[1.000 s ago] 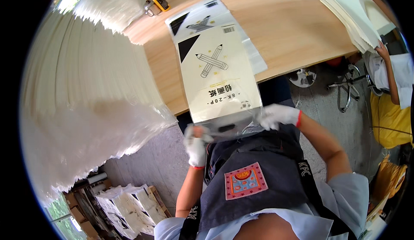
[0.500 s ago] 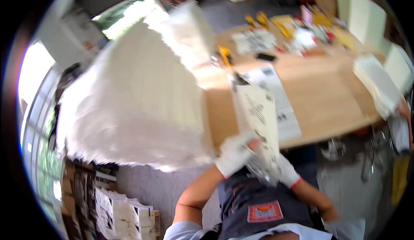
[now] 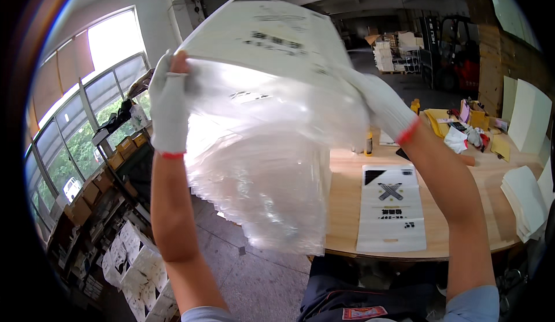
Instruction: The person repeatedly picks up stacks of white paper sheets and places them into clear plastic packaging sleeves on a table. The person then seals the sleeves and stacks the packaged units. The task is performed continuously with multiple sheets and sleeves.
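Both my hands are raised high, in white knit gloves with red cuffs. A flat white plastic bag [image 3: 272,30] with black print is tilted up between them. My left hand [image 3: 169,105] is closed on its left edge, the bare thumb tip showing. At the opposite edge, my right hand [image 3: 384,105] grips the bag, its fingertips partly hidden and blurred. Just below the bag rises a tall stack of clear, shiny plastic bags [image 3: 257,189]. Another printed white bag [image 3: 392,209] lies flat on the wooden table [image 3: 459,206] at the right.
A small yellow-capped bottle [image 3: 369,144] stands behind the flat bag. Yellow packets, white gloves [image 3: 457,141] and small items cover the table's far right. White sheets [image 3: 523,197] lie at its right edge. Shelves with boxes [image 3: 92,197] and white bundles [image 3: 136,270] occupy the left.
My hands have risen from waist height to above the stack, lifting the printed bag with them. My view has tilted up, bringing the windows and forklift into sight.
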The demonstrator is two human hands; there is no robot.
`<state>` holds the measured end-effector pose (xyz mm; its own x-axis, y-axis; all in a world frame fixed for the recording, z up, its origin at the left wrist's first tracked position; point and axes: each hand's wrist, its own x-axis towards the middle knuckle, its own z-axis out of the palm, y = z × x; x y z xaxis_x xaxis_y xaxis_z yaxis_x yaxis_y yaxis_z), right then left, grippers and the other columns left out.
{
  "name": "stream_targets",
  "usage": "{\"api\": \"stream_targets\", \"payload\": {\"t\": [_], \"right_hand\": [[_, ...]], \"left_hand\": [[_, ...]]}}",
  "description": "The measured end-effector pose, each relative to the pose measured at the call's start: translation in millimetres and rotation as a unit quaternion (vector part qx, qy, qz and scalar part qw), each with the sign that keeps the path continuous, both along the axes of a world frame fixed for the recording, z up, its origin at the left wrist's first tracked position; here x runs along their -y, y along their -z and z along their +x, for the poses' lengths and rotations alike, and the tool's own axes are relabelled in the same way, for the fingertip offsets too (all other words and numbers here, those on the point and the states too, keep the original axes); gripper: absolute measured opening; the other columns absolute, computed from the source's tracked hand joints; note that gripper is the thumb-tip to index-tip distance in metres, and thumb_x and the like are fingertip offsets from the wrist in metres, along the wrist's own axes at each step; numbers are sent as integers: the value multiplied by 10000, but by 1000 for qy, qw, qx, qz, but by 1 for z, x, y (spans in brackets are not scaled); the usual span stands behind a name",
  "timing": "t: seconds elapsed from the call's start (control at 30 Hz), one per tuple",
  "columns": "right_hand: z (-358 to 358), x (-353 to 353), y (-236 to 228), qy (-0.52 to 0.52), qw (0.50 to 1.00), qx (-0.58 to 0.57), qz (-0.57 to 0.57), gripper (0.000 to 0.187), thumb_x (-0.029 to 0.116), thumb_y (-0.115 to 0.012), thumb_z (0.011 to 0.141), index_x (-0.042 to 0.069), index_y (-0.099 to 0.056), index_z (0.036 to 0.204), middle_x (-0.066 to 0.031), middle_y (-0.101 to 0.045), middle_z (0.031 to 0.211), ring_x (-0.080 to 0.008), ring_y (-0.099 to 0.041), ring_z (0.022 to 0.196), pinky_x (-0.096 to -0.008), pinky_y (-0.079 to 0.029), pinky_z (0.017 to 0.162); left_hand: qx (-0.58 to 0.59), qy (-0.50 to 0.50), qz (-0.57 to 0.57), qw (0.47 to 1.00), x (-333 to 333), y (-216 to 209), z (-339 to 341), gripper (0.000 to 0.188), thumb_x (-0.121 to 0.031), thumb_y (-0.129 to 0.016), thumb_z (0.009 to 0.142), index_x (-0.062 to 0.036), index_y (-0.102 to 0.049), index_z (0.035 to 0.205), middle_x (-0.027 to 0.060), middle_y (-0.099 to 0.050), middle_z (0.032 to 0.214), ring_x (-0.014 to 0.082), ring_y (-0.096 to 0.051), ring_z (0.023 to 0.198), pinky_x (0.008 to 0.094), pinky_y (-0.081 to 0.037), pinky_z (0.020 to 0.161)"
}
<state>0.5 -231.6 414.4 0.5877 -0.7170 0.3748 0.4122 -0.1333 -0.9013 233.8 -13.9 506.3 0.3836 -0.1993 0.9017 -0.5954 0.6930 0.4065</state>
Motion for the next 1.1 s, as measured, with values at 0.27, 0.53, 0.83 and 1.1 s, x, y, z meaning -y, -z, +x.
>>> {"api": "stream_targets", "payload": {"t": [0.27, 0.53, 0.83, 1.1], "right_hand": [[45, -33, -38, 187, 888, -261, -328, 582, 546, -594, 834, -17, -555, 690, -145, -557, 578, -210, -562, 581, -374, -440, 625], [82, -39, 11, 196, 867, 101, -448, 410, 322, -437, 970, 67, -504, 1285, -118, -429, 1378, -261, -322, 1335, -360, -225, 1112], [73, -35, 168, 117, 978, 107, -134, 458, 221, -454, 949, 89, -391, 1383, -121, -419, 1399, -265, -364, 1315, -350, -305, 1067], [80, -57, 375, -78, 884, -451, 96, 806, 336, -553, 860, 108, -94, 1482, -232, -404, 1388, -389, -444, 1233, -408, -381, 1008]], "left_hand": [[-58, -93, 154, 982, -20, 79, 142, 372, -287, -585, 921, -6, -545, 1162, 51, -629, 919, 139, -566, 881, 275, -444, 766], [99, -163, 37, 981, 7, 127, 110, 437, -262, -498, 969, -15, -426, 1322, 108, -433, 1338, 188, -415, 1216, 308, -316, 1032], [77, -337, 129, 930, 25, 404, 81, 586, -376, -405, 988, -23, -266, 1435, 152, -345, 1444, 263, -352, 1317, 403, -310, 1083], [-270, 37, 439, 856, 107, 553, -11, 573, -355, -427, 964, -19, -290, 1408, 171, -341, 1437, 291, -348, 1309, 410, -303, 1081]]}}
